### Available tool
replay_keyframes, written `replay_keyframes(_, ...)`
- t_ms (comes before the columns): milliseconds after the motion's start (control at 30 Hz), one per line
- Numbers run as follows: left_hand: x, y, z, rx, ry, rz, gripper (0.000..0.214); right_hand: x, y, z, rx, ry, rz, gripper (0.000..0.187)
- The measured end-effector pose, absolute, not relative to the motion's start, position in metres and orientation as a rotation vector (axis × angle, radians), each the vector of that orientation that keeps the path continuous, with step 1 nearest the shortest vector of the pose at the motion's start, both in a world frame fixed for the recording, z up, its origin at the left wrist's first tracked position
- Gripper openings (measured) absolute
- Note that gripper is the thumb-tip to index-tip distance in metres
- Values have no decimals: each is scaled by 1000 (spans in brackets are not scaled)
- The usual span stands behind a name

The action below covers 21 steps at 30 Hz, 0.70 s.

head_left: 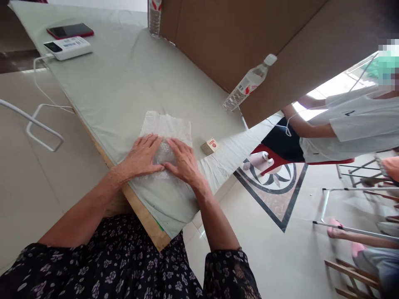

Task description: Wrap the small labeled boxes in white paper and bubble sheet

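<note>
A whitish, translucent sheet that looks like bubble wrap [168,123] lies flat on the cloth-covered table near its front corner. My left hand [144,155] rests on the sheet's left part, fingers stretched out and palm down. On the right part lies my right hand [182,160], also flat with fingers extended. The two thumbs nearly meet at the sheet's near middle. Whether anything is under the sheet, I cannot tell. A small tan box [210,146] with a red mark sits just right of my right hand, apart from it.
A large cardboard panel [218,37] stands along the far side, with a water bottle [247,85] tilted in front and another bottle [155,18] farther back. A phone [71,30] and a white cabled device [68,47] lie far left. Another person [352,120] sits at right.
</note>
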<state>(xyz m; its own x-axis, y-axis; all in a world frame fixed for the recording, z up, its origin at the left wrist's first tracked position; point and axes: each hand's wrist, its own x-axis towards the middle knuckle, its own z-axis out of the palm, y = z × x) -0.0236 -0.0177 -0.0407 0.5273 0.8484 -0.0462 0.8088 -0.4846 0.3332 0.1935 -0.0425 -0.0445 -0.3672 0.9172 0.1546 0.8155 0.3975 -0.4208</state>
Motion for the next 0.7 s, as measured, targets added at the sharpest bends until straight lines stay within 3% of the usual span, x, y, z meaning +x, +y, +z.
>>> replay_keyframes(333, -36, -12, -52, 2437, 1339, 141, 111, 231, -87, -69, -1769, -2160, 302, 68)
replay_keyframes(433, -34, -14, -50, 2438, 1327, 168, 102, 235, -95, -68, -1797, -2094, 266, 61)
replay_keyframes(567, -21, -8, -39, 2475, 1331, 301, 75, 222, -78, -51, -1721, -1987, 171, 40)
replay_keyframes(700, -6, 12, -32, 2505, 1324, 346, 68, 193, -29, -37, -1499, -2119, 240, 40)
